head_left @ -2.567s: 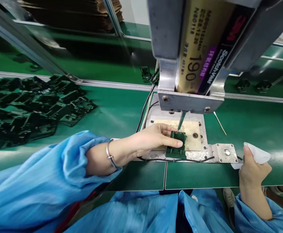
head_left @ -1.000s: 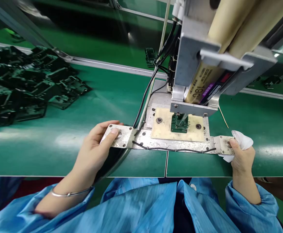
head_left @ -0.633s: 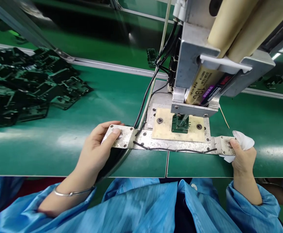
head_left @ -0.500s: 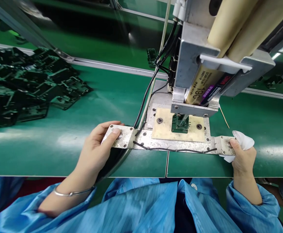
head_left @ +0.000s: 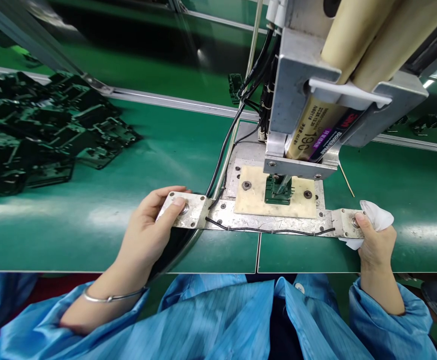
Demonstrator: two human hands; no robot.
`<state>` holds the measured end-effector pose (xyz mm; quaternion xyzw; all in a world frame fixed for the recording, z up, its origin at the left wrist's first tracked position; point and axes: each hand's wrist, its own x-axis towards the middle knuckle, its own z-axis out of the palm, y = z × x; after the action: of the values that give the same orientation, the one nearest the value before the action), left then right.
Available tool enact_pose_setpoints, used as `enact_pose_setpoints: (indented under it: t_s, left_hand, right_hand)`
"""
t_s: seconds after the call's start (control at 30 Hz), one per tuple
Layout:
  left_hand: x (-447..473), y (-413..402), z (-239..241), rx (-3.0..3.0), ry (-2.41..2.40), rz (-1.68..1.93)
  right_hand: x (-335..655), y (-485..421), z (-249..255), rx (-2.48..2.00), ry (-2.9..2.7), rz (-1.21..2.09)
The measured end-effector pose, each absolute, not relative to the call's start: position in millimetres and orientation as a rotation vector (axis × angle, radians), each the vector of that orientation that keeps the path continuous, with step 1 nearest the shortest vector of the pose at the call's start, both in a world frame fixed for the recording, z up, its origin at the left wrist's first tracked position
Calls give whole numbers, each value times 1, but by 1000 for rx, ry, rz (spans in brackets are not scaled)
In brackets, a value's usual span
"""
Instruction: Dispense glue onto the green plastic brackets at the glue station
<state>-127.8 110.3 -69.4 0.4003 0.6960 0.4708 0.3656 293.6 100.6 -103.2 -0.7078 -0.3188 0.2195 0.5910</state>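
Note:
My left hand (head_left: 145, 225) is closed around the left button plate (head_left: 195, 212) of a metal dispensing fixture, thumb on its round button. At the other end, my right hand (head_left: 378, 245) has its thumb on the button of the right button plate (head_left: 344, 220) and holds a crumpled white cloth (head_left: 379, 216) behind it. Between my hands, a small green circuit board (head_left: 273, 196) sits on a cream block (head_left: 248, 202). A clear nozzle (head_left: 285, 184) comes down to the board from two adhesive tubes (head_left: 304, 132) in a metal holder.
Dark green circuit boards (head_left: 53, 130) lie heaped on the green bench at the left. Black cables (head_left: 222, 165) and a metal rod run left of the dispenser. A thin wooden stick (head_left: 346, 181) lies to its right. A metal rail (head_left: 180, 102) crosses behind.
Both hands keep their places on the button plates. The board and nozzle look the same; only a very slight shift of the view shows.

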Motion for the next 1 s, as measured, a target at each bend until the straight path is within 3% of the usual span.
enact_pose_setpoints:
  t_s: [1.0]
  left_hand:
    - [-125, 111, -66, 1007, 1823, 1211]
  right_hand:
    - [293, 101, -105, -1609, -746, 526]
